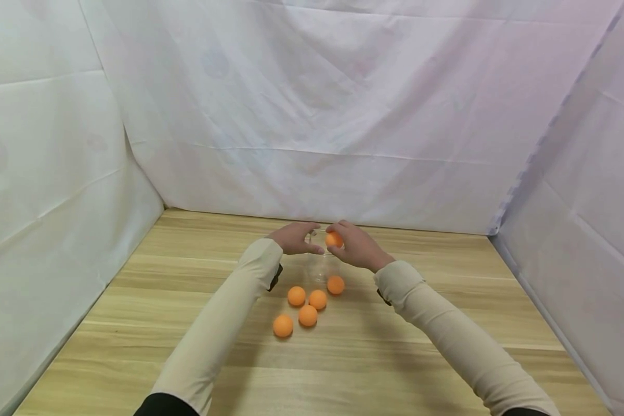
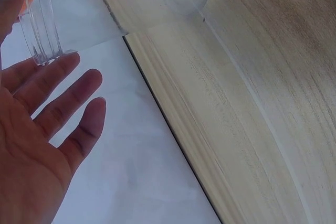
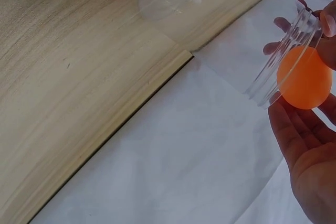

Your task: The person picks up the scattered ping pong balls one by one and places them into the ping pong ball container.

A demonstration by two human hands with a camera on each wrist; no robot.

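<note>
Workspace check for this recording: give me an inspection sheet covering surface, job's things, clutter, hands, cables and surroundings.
Surface: wooden table, pale planks.
Job's things: clear plastic cup held above the table between both hands; orange ball at its rim; five loose balls lie on the table in front of the person.
Clutter: nothing seen.
Hands: left hand touches the cup with straight fingers; right hand holds the orange ball.
Cables: nothing seen.
Surroundings: white cloth draped on three sides.
</note>
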